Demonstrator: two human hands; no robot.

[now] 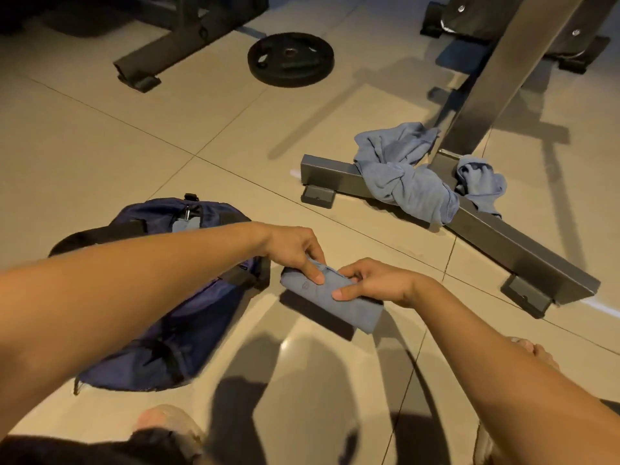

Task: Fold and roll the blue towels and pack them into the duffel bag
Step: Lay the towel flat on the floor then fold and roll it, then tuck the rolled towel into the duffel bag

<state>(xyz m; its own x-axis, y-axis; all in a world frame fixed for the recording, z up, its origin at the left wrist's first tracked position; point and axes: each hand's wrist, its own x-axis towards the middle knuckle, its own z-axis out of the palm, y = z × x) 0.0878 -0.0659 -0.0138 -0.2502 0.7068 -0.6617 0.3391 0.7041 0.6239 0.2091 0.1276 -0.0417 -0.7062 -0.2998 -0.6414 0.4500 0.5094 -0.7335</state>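
- Dark navy fabric duffel bag [161,357] lies on beige floor tiles [100,146].
- Left hand [292,251] and right hand [372,280] pinch a rolled blue towel [355,312] just beside it (seemingly lifted).
- Crumpled blue towels [402,176] drape a grey metal frame [520,250].

A bag [161,297] lies on the floor [100,146] at left, a rolled towel [349,307] just right of it. Behind, at right, loose towels [402,176] drape over a metal frame [520,250]; a weight plate [290,58] lies farther back.
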